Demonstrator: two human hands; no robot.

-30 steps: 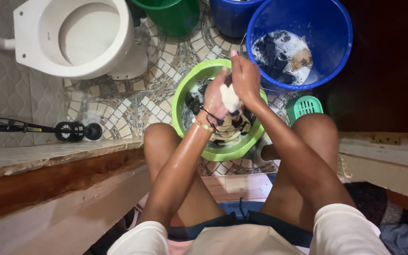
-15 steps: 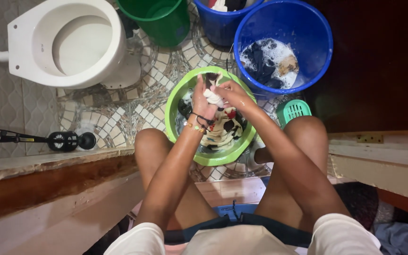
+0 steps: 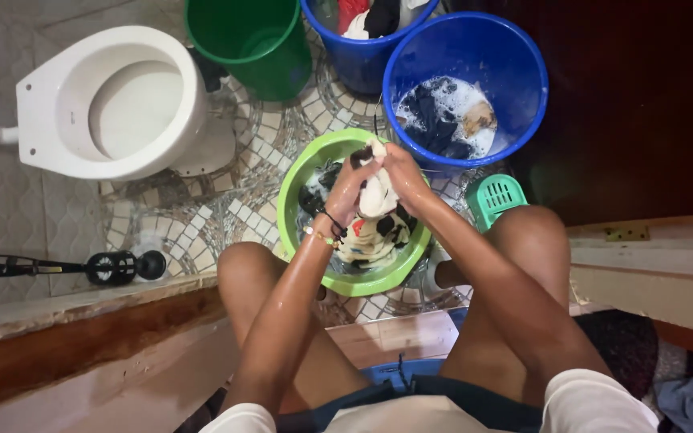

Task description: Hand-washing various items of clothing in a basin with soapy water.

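Left hand: my left hand (image 3: 345, 191) is closed in a tight grip on the near side of the white cloth (image 3: 378, 195), fingers curled around a bunched fold.
Right hand: my right hand (image 3: 403, 174) is also clenched on the same cloth from the far side, so both hands press it between them, knuckles nearly touching.
Cloth: it hangs wet just above the green basin (image 3: 298, 183), its patterned lower part trailing into the soapy water.
Basin: it sits on the tiled floor (image 3: 226, 192) between my knees, with a dark garment lying at its left side.
Around: the blue bucket (image 3: 523, 88) of suds and clothes stands just beyond the basin; a second blue bucket (image 3: 354, 56) and a green bucket (image 3: 242, 40) stand behind, and a toilet (image 3: 58, 120) to the left.
Rubbing well: I judge short strokes work best, one fist sliding against the other, keeping the fold low over the basin so drips fall inside.
Doubt: I cannot tell whether a stain lies inside the fold; the hands hide it.
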